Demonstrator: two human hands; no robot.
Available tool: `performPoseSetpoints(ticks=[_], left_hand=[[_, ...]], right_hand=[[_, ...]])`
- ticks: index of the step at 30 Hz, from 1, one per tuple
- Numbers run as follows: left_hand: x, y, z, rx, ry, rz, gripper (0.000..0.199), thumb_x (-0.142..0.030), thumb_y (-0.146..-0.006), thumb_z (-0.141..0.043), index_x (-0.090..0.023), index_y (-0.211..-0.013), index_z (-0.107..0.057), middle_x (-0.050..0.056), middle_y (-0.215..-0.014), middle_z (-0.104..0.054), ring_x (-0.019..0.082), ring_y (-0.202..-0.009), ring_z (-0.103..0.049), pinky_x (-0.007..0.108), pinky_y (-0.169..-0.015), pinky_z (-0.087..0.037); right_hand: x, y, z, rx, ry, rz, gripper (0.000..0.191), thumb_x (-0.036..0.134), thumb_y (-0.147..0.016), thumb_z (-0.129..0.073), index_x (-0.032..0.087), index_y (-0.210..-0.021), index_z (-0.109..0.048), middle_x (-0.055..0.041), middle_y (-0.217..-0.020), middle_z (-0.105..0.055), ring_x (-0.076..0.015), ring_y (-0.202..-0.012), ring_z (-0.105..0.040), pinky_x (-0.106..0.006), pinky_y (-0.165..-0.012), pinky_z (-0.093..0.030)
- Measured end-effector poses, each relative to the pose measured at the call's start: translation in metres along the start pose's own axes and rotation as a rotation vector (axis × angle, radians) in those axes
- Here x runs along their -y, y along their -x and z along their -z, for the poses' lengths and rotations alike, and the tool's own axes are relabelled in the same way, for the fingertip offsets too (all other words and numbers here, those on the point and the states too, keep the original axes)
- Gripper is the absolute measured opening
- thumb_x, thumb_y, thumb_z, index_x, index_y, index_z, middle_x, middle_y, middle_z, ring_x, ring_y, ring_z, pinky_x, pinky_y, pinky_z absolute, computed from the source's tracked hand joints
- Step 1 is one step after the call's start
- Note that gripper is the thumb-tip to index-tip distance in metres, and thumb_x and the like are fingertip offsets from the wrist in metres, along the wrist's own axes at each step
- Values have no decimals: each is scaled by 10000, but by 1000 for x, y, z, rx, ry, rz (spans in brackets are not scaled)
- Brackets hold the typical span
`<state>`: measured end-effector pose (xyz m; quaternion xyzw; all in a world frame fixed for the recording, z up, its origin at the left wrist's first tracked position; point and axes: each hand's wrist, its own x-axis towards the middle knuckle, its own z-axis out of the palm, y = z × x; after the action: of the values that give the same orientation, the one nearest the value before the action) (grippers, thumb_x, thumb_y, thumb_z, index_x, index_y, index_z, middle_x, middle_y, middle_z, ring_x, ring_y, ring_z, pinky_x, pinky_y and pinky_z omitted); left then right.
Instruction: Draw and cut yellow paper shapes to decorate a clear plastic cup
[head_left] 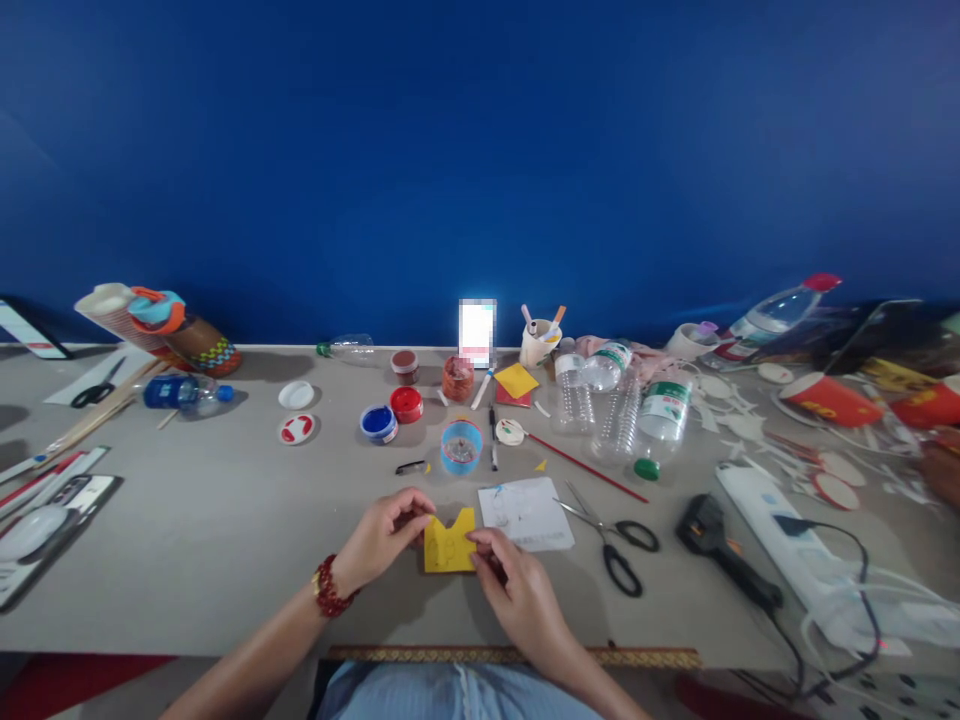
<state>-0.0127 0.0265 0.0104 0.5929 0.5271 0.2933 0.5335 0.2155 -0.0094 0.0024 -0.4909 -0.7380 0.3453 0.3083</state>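
Observation:
Between both hands is a piece of yellow paper (450,548) with a notch cut in its top edge and faint drawn lines on it. My left hand (388,535) pinches its upper left corner, a red beaded bracelet on the wrist. At the right edge, my right hand (517,588) grips the same paper between thumb and fingers. Just right of it lie a white sheet with writing (536,520) and black-handled scissors (611,535), their blades apart. Beyond the paper stands a clear blue-rimmed cup (461,447), with a small yellow scrap (541,465) to its right.
Blue paint (379,424) and red paint (406,404) stand in open pots behind. A red brush (589,468) lies near plastic bottles (664,420). A glue gun (724,550) and a power strip (780,540) sit at the right. A lit phone (478,333) leans at the back.

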Motion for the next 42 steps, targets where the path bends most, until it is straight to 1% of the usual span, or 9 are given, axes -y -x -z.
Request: performPoseSetpoints(ticks=[6,14,20,26,30,35,37,39,42], left_hand=[[-8,2,0,-68,-262,-94,148,-305,-884,-541,-200,-892,-644,23,-848,-698,176,-785,-628,271,-732,-485],[-3,1,0,-91,-391,-210,136,-252,-902,-500,-204,-884,-626,28,-870,-672,179,-805,-613,279,-756,-474],[-3,1,-1,-152,-553,-257,133,-234,-904,-490,-219,-874,-619,26,-865,-664,205,-849,-597,317,-790,-454],[2,-2,-2,-171,-604,-283,130,-221,-904,-490,-217,-857,-611,28,-845,-660,209,-837,-592,330,-783,-451],[9,-4,-2,-194,-614,-327,117,-201,-893,-508,-219,-858,-619,34,-855,-666,212,-851,-598,336,-794,-455],[13,-7,-3,-206,-623,-352,111,-169,-883,-519,-208,-859,-620,41,-849,-659,212,-848,-593,336,-788,-456],[12,-7,-4,-212,-613,-345,110,-157,-879,-520,-203,-860,-618,45,-864,-659,212,-855,-590,331,-783,-455],[12,-7,-5,-218,-601,-337,108,-154,-876,-523,-202,-857,-618,46,-870,-659,210,-851,-588,329,-780,-453],[12,-6,-5,-231,-581,-337,106,-159,-879,-525,-201,-852,-618,46,-868,-658,206,-839,-585,328,-781,-449]], right_hand=[[-1,-2,1,-1,81,31,237,140,-885,-446,219,-1048,-598,-42,-902,-733,-186,-742,-703,-239,-626,-510],[-5,-1,-1,31,142,65,239,121,-903,-425,229,-1022,-602,-43,-929,-723,-186,-766,-697,-237,-647,-491],[-4,-1,2,67,186,83,243,116,-896,-424,219,-1021,-604,-41,-919,-719,-185,-773,-692,-242,-656,-474],[-4,-4,13,83,224,93,210,144,-900,-442,227,-954,-628,-23,-875,-713,-171,-736,-673,-235,-642,-459],[-10,-11,30,13,289,99,194,189,-920,-451,227,-907,-641,-24,-815,-713,-170,-666,-653,-243,-613,-446],[-18,-38,58,-50,425,70,214,246,-934,-444,213,-947,-655,-46,-849,-718,-172,-685,-646,-252,-652,-447],[-19,-57,63,-4,539,5,211,264,-933,-461,202,-1010,-648,-57,-882,-715,-182,-746,-654,-253,-672,-435],[-19,-77,64,74,676,-103,203,291,-930,-481,198,-1041,-624,-67,-928,-715,-203,-814,-663,-260,-676,-417],[-19,-101,56,107,729,-165,206,289,-911,-504,182,-1066,-587,-83,-890,-717,-232,-791,-675,-267,-618,-384]])
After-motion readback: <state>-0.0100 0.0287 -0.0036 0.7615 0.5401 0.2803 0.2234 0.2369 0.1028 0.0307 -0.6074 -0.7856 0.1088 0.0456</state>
